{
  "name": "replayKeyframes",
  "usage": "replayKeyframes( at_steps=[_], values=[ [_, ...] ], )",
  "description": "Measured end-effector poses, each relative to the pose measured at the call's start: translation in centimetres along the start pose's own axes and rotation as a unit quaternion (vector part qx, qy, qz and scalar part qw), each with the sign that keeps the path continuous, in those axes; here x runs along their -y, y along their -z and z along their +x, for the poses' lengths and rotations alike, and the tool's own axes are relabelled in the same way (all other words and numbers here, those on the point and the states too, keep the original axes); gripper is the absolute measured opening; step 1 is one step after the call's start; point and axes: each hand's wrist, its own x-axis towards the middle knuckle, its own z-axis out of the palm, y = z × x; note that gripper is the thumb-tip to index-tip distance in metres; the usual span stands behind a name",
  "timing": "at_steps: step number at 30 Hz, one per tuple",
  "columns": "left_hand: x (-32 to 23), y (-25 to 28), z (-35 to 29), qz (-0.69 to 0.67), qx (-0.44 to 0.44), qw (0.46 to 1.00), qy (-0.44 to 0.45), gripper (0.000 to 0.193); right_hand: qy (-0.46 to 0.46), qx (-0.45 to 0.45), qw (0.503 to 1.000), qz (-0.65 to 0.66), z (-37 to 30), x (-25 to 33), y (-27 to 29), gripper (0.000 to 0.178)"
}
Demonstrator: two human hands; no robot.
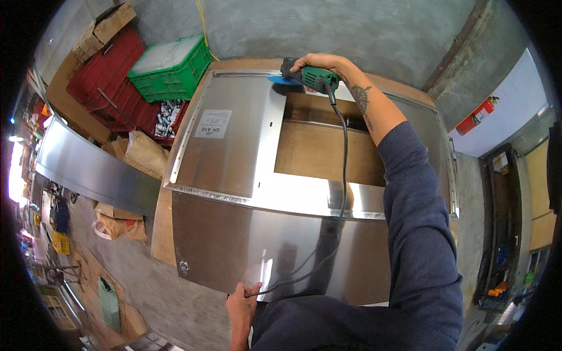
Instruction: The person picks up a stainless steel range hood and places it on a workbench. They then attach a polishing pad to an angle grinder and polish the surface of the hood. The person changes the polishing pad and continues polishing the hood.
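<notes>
Green angle grinder (319,78) at the far edge of the stainless-steel panel (228,152), cord trailing.
The right hand (321,61) wraps the grinder, blue disc (283,81) low; the left hand (240,302) pinches the black power cord (345,152). Crossing the cut-out (310,149), slack cord could snag, jerking the disc.

A grey wall (363,26) rises behind the green crate (161,86). White light (17,178) glares far left of the crate; grey floor (190,307) spreads in front of it.
</notes>
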Motion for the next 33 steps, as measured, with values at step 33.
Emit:
replayKeyframes(
  at_steps=[33],
  values=[
    [-14.4, -9.1, -10.1, 0.059, 0.093, 0.994, -0.007, 0.066, -0.018, -0.086, 0.994, -0.058, -23.1, -15.4, 19.8, 0.04]
  ],
)
